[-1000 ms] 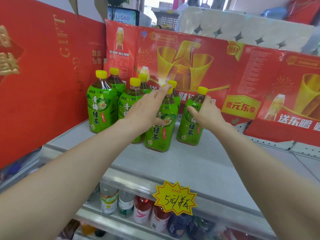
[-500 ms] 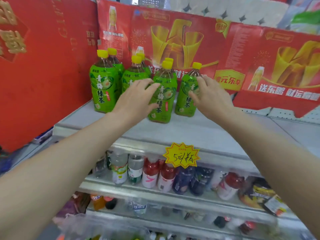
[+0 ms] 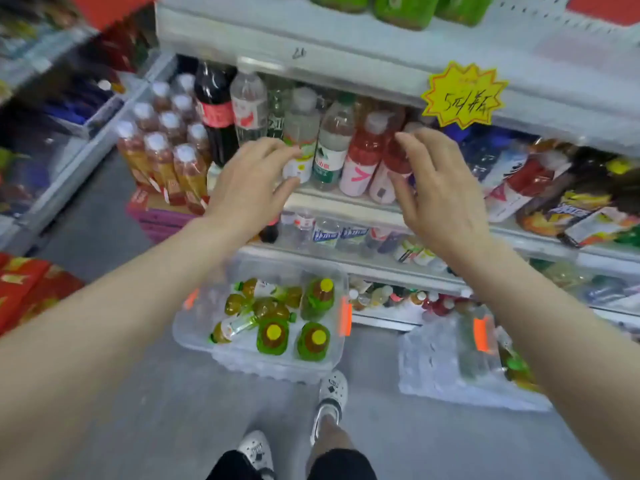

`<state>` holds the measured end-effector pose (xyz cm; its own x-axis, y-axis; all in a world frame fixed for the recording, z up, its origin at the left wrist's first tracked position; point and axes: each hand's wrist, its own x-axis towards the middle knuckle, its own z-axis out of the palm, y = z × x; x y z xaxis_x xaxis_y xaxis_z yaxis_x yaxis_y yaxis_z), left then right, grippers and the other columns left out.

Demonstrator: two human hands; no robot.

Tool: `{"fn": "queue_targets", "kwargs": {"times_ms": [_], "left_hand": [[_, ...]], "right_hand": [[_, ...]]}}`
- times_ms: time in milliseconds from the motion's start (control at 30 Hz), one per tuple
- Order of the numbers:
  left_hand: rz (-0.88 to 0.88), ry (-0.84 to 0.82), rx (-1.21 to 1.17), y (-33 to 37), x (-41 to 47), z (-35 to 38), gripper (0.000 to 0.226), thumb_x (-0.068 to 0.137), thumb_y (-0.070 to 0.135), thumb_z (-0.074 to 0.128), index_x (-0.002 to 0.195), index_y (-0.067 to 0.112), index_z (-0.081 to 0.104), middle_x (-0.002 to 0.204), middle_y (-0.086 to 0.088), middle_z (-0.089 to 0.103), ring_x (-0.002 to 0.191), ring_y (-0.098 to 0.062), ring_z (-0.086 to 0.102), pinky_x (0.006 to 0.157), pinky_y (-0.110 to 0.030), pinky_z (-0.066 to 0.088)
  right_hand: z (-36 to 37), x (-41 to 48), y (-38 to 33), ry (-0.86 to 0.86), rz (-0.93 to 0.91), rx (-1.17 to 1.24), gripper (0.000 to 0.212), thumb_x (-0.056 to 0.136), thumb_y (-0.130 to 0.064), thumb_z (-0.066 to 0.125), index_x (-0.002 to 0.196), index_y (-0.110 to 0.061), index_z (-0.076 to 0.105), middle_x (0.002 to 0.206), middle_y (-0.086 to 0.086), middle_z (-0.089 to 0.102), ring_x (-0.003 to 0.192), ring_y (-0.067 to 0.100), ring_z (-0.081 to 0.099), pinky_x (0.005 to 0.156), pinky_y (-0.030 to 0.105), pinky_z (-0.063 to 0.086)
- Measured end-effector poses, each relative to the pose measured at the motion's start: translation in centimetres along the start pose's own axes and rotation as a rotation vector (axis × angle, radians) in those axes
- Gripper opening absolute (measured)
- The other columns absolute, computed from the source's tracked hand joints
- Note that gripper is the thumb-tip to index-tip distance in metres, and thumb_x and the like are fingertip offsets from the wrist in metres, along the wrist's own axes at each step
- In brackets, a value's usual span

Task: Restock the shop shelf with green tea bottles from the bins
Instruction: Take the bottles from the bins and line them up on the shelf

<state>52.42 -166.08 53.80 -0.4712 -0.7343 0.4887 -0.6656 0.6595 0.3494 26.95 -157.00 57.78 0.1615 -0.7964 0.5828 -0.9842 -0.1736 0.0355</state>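
On the floor below me stands a clear plastic bin [image 3: 339, 355] holding green tea bottles with yellow caps [image 3: 273, 336], three upright and others lying on their sides. Only the green bottoms of the stocked bottles [image 3: 403, 10] show on the top shelf [image 3: 346, 46] at the frame's upper edge. My left hand [image 3: 252, 178] and my right hand [image 3: 440, 188] hover empty in front of the middle shelf, fingers spread, well above the bin.
A second clear bin [image 3: 440, 368] sits on the floor to the right. Mixed drink bottles [image 3: 332, 147] fill the lower shelves, and a yellow price tag [image 3: 462, 95] hangs off the top shelf edge. A pack of tea bottles [image 3: 166, 157] stands left. My feet [image 3: 329, 396] are near the bin.
Both hands have let go of the green tea bottles on the top shelf and dropped lower. My view has tilted down to the floor bins.
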Motion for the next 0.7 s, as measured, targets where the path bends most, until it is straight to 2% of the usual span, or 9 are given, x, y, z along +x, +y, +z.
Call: {"fn": "queue_targets", "kwargs": {"times_ms": [133,200,300,400,533,600,633,700], "left_hand": [[-0.216,-0.216,-0.092,-2.9,-9.0,5.8,0.041,0.087,0.020,0.069,0.127,0.012,0.061,0.119,-0.011,0.060,0.111,-0.033,0.054,0.090,-0.040,0.043],[-0.319,-0.340,-0.111,-4.2,-13.3,8.9,0.044,0.084,0.021,0.072,0.126,0.013,0.061,0.120,-0.012,0.060,0.112,-0.035,0.056,0.094,-0.042,0.044],[-0.467,-0.543,-0.133,-5.7,-19.0,13.1,0.054,0.081,0.028,0.075,0.132,0.019,0.058,0.128,-0.011,0.057,0.116,-0.037,0.055,0.095,-0.049,0.047],[-0.582,-0.669,-0.141,-6.1,-22.5,16.4,0.065,0.082,0.033,0.074,0.141,0.020,0.050,0.136,-0.011,0.053,0.121,-0.035,0.053,0.096,-0.044,0.047],[-0.692,-0.749,-0.165,-6.0,-24.5,20.3,0.070,0.083,0.043,0.071,0.144,0.024,0.043,0.140,-0.008,0.048,0.123,-0.031,0.051,0.096,-0.038,0.044],[-0.717,-0.796,-0.157,-6.0,-24.6,21.8,0.072,0.083,0.049,0.069,0.145,0.027,0.039,0.140,-0.006,0.046,0.118,-0.033,0.055,0.092,-0.040,0.046],[-0.737,-0.813,-0.149,-6.0,-24.5,22.3,0.073,0.082,0.052,0.069,0.145,0.030,0.037,0.139,-0.006,0.046,0.115,-0.035,0.056,0.090,-0.041,0.048],[-0.800,-0.819,-0.153,-5.9,-24.4,23.3,0.073,0.081,0.054,0.069,0.143,0.033,0.036,0.138,-0.005,0.046,0.110,-0.038,0.059,0.089,-0.043,0.049]], "right_hand": [[7.7,-7.2,-3.4,-0.285,0.053,0.155,0.045,0.092,-0.020,0.056,0.132,0.002,0.052,0.122,0.022,0.055,0.109,0.040,0.053,0.090,0.047,0.049],[11.4,-10.4,-4.5,-0.460,0.110,0.219,0.050,0.092,-0.023,0.058,0.136,-0.001,0.050,0.128,0.021,0.055,0.109,0.042,0.057,0.084,0.048,0.054],[16.5,-14.3,-5.3,-0.675,0.163,0.264,0.054,0.091,-0.021,0.062,0.140,-0.004,0.049,0.136,0.023,0.052,0.112,0.045,0.058,0.084,0.050,0.054],[21.2,-16.6,-5.3,-0.863,0.197,0.258,0.061,0.093,-0.018,0.062,0.148,-0.009,0.039,0.151,0.020,0.038,0.128,0.043,0.047,0.097,0.049,0.048],[26.8,-18.1,-5.0,-0.974,0.193,0.200,0.070,0.093,-0.012,0.062,0.154,-0.011,0.028,0.158,0.025,0.021,0.135,0.047,0.038,0.105,0.049,0.042],[28.8,-18.2,-5.0,-1.026,0.225,0.157,0.076,0.091,-0.002,0.060,0.155,-0.013,0.023,0.161,0.023,0.012,0.135,0.046,0.037,0.105,0.049,0.042],[29.4,-18.0,-5.0,-1.034,0.245,0.130,0.079,0.088,0.005,0.059,0.155,-0.013,0.022,0.160,0.023,0.013,0.131,0.047,0.042,0.101,0.049,0.044],[30.8,-17.6,-5.2,-0.977,0.237,0.105,0.077,0.082,0.012,0.060,0.151,-0.008,0.031,0.148,0.027,0.034,0.114,0.046,0.054,0.090,0.046,0.048]]}}
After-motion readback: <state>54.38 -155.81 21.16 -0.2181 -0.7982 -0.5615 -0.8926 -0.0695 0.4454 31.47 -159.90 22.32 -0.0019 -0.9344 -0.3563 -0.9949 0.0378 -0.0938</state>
